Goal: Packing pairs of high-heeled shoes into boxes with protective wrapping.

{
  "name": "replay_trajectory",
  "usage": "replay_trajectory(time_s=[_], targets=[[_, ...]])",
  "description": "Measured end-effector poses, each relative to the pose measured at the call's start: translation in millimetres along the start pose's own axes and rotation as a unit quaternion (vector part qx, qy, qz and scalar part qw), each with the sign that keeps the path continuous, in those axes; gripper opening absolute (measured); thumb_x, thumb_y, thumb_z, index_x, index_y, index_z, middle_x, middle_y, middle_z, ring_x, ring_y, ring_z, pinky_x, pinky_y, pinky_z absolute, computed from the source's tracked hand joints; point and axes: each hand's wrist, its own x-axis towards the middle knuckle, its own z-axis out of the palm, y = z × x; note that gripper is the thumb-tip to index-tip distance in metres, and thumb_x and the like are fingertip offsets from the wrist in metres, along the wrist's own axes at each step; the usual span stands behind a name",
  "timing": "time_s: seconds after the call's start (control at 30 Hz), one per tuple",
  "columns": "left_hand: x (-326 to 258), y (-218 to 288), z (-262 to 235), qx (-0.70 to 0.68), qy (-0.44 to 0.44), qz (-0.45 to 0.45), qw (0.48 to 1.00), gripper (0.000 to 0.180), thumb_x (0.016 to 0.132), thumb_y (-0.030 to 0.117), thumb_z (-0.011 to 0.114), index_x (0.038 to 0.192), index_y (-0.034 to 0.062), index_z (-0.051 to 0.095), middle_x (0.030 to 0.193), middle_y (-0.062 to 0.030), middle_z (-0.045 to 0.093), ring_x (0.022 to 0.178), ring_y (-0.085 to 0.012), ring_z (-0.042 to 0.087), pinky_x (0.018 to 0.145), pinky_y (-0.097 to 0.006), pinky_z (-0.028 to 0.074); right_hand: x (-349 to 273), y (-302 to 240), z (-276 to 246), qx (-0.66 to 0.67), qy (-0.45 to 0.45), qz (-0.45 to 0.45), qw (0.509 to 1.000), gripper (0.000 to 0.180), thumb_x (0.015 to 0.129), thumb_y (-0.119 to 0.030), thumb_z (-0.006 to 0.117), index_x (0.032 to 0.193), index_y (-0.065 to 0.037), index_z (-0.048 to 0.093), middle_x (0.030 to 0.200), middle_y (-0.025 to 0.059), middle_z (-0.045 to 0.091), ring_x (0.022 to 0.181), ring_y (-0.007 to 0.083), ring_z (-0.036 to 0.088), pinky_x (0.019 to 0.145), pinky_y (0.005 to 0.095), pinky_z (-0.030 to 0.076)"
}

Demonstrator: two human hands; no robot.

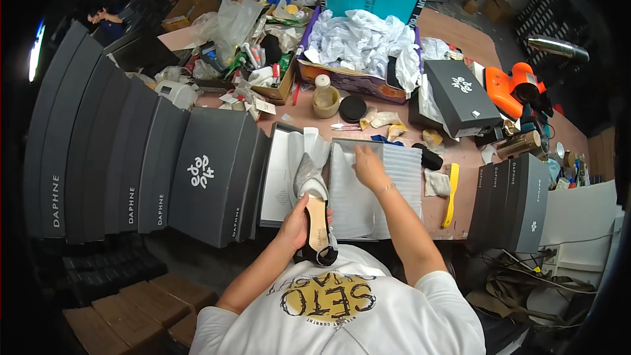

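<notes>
Brown cartons (141, 306) sit low at the room's left, and a pinkish worktop (467, 190) (cluttered at its middle) carries grey shoe boxes (213, 171) and an open shoe box (284, 133). The left hand (294, 223) grips a silver-toed strappy shoe (319, 223) across that box's near edge; the right hand (370, 167), apart from it, is over a translucent wrapping sheet (351, 204), contact unclear. A loose grip could drop the shoe, a hasty pull tear the sheet.

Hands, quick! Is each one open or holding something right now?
Left hand: closed, holding a shoe.
Right hand: at the white sheet; can't tell if it's gripping.
</notes>
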Motion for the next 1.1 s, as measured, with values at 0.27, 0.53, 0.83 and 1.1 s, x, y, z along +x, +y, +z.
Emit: replay_trajectory(time_s=[0.27, 0.53, 0.83, 1.1], targets=[[-4.8, 7.9, -9.0, -0.015, 0.011, 0.044, 0.999, 0.054, 0.096, 0.049, 0.039, 0.121, 0.0014, 0.046, 0.106, -0.0205, 0.06, 0.089, -0.0299, 0.062, 0.081, -0.041, 0.051, -23.7, -33.5, -29.9, 0.196, 0.049, -0.117, 0.972, 0.039, 0.074, -0.013, 0.068, 0.11, -0.003, 0.057, 0.095, 0.0128, 0.061, 0.081, 0.0273, 0.062, 0.064, 0.0363, 0.054], [-3.2, 6.3, 28.8, 0.012, -0.039, 0.073, 0.997, 0.05, 0.098, 0.043, 0.036, 0.131, 0.0063, 0.038, 0.12, -0.0113, 0.054, 0.11, -0.0237, 0.055, 0.093, -0.04, 0.047, -58.6, -110.7, -40.3, 0.142, 0.08, -0.179, 0.97, 0.05, 0.068, -0.016, 0.079, 0.111, -0.007, 0.055, 0.105, 0.0116, 0.055, 0.094, 0.0295, 0.055, 0.077, 0.0358, 0.049], [27.2, -1.9, 48.3, 0.18, -0.132, 0.033, 0.974, 0.059, 0.098, 0.055, 0.024, 0.118, 0.0053, 0.049, 0.087, -0.0097, 0.061, 0.078, -0.0198, 0.063, 0.071, -0.032, 0.053, -63.2, -69.9, -44.1, 0.284, 0.15, 0.016, 0.947, 0.062, 0.081, -0.02, 0.068, 0.132, 0.004, 0.042, 0.116, 0.0279, 0.057, 0.107, 0.0418, 0.057, 0.09, 0.0406, 0.046], [66.7, -5.4, 49.2, 0.412, -0.065, 0.155, 0.896, 0.045, 0.094, 0.025, 0.057, 0.13, 0.0006, 0.047, 0.12, -0.0104, 0.055, 0.11, -0.0168, 0.054, 0.093, -0.028, 0.044, -125.1, 104.6, -97.8, 0.103, 0.146, 0.112, 0.978, 0.058, 0.08, -0.021, 0.069, 0.129, 0.001, 0.047, 0.114, 0.0267, 0.059, 0.104, 0.0392, 0.058, 0.088, 0.0424, 0.047]])
